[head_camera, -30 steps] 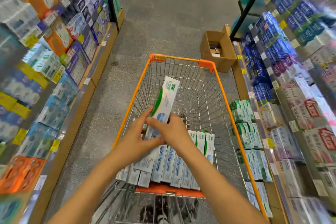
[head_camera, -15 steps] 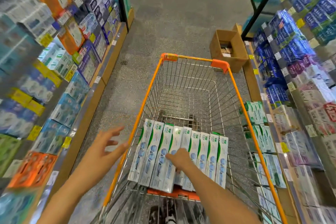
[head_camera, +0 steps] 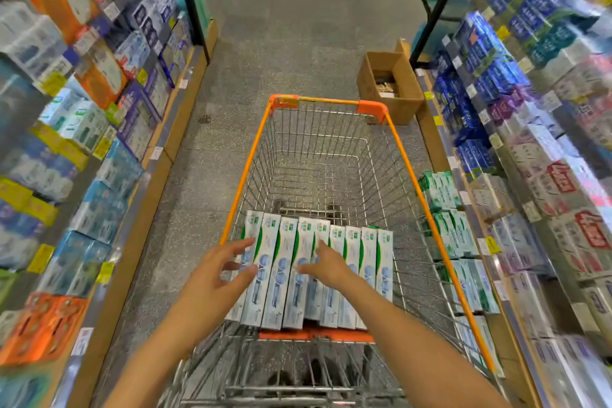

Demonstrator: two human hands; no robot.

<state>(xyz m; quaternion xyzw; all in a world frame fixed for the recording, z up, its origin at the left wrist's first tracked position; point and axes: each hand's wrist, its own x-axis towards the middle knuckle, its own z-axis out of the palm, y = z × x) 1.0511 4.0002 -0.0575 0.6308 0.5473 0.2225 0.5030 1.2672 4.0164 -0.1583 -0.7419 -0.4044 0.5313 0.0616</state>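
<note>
boxes (head_camera: pixel 280 275): toothpaste ones, lined up side by side at the near end of the cart (head_camera: pixel 371 108), right under both hands
left hand (head_camera: pixel 212 278): fingers spread loose, tips over the leftmost box, not gripping anything
right hand (head_camera: pixel 328 267): fingers straight, lying on the middle boxes

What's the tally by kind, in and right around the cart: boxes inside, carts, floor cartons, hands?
Toothpaste boxes in the cart: 9
Shopping cart: 1
Cardboard carton on the floor by the cart's far right corner: 1
Hands: 2 (left hand, right hand)
Total: 13
</note>
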